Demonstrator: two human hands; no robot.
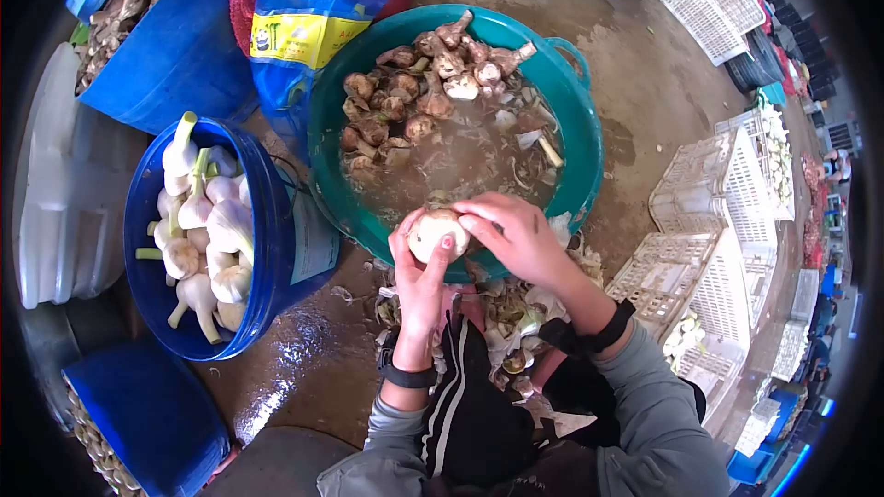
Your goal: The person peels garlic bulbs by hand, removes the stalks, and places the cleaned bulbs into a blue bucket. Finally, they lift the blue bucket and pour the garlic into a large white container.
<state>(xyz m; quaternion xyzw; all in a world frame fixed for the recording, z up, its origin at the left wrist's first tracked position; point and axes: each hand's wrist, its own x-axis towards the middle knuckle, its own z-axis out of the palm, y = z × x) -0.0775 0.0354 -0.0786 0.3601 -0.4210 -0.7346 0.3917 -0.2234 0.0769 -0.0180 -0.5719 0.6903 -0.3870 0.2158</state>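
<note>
A pale garlic bulb [431, 232] is held over the near rim of a green basin [322, 186]. My left hand [419, 269] is closed round the bulb, its thumb lying across the front. The fingers of my right hand [513, 237] press on the bulb's right side. In the basin, brown unpeeled garlic bulbs [436, 103] are heaped toward the back in murky water, with scraps of skin and stalk floating at the right. To the left stands a blue bucket [267, 299] filled with cleaned white garlic bulbs [230, 225].
Garlic peelings [516, 317] litter the wet floor by my legs. A blue bag with a yellow label [308, 39] leans behind the basin. Blue tubs [184, 64] of garlic are at the left, and white plastic crates [677, 267] line the right. Distant people are at the far right.
</note>
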